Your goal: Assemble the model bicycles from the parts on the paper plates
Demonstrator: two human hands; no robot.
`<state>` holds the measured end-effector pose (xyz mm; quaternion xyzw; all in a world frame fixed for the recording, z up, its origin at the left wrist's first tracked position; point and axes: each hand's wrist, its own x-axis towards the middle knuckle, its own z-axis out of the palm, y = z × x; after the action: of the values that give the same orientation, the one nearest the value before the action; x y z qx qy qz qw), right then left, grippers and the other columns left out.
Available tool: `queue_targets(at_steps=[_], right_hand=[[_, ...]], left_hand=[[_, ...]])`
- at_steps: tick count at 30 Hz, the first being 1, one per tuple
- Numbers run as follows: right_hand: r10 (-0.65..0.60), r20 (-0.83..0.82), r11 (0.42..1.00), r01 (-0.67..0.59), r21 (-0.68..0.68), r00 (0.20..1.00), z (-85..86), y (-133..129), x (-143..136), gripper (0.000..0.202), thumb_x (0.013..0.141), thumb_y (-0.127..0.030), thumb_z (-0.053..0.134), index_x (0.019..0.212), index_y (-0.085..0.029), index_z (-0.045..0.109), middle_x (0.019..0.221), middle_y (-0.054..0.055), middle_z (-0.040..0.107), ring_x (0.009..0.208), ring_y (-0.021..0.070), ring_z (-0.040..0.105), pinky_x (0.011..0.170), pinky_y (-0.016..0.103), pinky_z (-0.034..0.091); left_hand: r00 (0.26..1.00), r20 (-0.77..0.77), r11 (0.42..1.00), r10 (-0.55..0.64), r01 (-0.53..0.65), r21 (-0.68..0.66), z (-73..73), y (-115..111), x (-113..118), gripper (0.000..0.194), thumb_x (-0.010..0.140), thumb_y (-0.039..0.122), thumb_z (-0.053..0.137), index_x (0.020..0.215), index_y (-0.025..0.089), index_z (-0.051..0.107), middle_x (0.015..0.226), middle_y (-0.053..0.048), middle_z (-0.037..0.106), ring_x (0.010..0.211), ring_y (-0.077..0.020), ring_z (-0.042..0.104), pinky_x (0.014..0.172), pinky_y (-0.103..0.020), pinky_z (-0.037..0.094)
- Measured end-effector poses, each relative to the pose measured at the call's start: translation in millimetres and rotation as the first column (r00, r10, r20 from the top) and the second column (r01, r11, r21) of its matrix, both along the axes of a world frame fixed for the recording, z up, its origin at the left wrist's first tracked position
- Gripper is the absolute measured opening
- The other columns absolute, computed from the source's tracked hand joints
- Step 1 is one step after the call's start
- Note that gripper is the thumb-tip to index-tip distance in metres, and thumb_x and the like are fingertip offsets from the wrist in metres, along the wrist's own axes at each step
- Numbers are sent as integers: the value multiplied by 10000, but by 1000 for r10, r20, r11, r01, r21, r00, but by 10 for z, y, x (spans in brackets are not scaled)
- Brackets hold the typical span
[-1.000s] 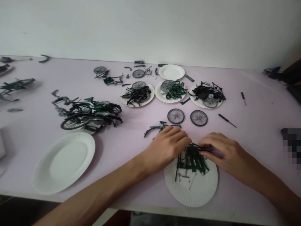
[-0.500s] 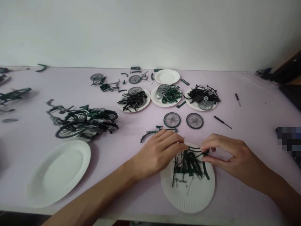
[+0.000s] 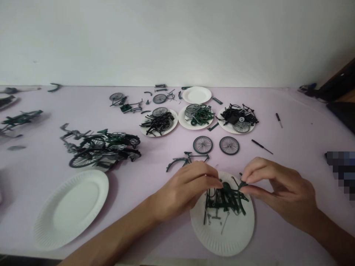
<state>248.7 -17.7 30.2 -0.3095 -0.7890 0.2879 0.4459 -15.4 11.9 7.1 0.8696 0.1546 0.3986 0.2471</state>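
Observation:
A white paper plate (image 3: 227, 242) near the front edge holds dark green bicycle parts (image 3: 227, 197) and small metal pieces. Over its upper left side, my left hand (image 3: 188, 188) has its fingertips together at the parts; what they hold, if anything, is hidden. My right hand (image 3: 277, 184) pinches a small dark green part (image 3: 243, 183) at the plate's upper right. Just behind my left hand lies a green bicycle frame (image 3: 191, 157). Beyond the plate two spoked wheels lie flat, one on the left (image 3: 203, 145) and one on the right (image 3: 229, 145).
Assembled model bicycles (image 3: 102, 147) stand at the left, behind a bare plate (image 3: 76, 210). Three plates of parts, one with green pieces (image 3: 203, 114), line the middle back. Two screwdrivers, the nearer one (image 3: 262, 146) lying diagonally, are at the right.
The curved dark pieces between my hands are no longer stretched across the plate's top. My right hand now holds its part slightly raised and tilted. The whole view has shifted a little.

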Motion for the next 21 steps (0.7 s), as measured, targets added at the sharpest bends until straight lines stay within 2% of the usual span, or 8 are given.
queue_targets(at_steps=[2,6,8,12,17,19,21], right_hand=[[12,-29,999,-11,37,1000,35,-9,22,283,856,-14,779,1050,-188,668,914,39,711,854,172,711,684,311,611],[-39,-83,993,48,107,996,69,-40,80,355,792,54,798,1036,-171,670,908,31,691,811,165,696,659,317,605],[-33,-65,993,40,107,997,68,-48,84,361,793,74,781,1036,-168,669,897,29,692,807,160,698,648,302,605],[-9,-13,996,10,89,1000,70,-51,58,333,836,73,734,1041,-179,658,888,28,707,822,154,717,652,269,615],[-57,53,991,51,120,997,58,-90,23,298,915,32,638,1100,-202,644,954,46,747,864,148,748,709,234,627],[-96,71,991,88,105,993,24,-89,3,282,929,-2,642,1112,-217,632,955,42,755,877,155,754,746,244,635],[-146,114,989,141,54,983,-16,-60,-5,240,941,-74,676,1111,-233,615,907,21,746,830,155,749,737,252,633]], left_hand=[[998,69,994,-15,22,-108,24,6,-6,281,969,-58,513,1124,125,659,1048,-127,679,965,-168,660,820,-280,561],[972,217,933,90,-6,-361,54,36,7,207,964,-17,603,1007,156,707,971,-72,691,921,-129,673,807,-222,552],[959,253,872,130,11,-490,36,49,24,156,973,39,635,969,163,729,937,-56,689,877,-120,667,773,-213,550],[938,299,706,173,94,-702,-24,65,69,89,979,136,677,930,153,750,901,-37,665,751,-85,644,706,-195,548],[930,311,515,197,171,-840,-31,88,90,105,958,222,731,898,138,749,878,-21,660,682,-68,667,684,-188,553],[935,289,476,204,164,-864,-23,97,86,132,946,248,751,892,129,744,856,-21,666,676,-75,670,681,-193,557],[939,271,472,212,144,-869,-22,103,81,151,942,266,758,899,122,740,834,-23,673,678,-80,671,683,-198,560]])
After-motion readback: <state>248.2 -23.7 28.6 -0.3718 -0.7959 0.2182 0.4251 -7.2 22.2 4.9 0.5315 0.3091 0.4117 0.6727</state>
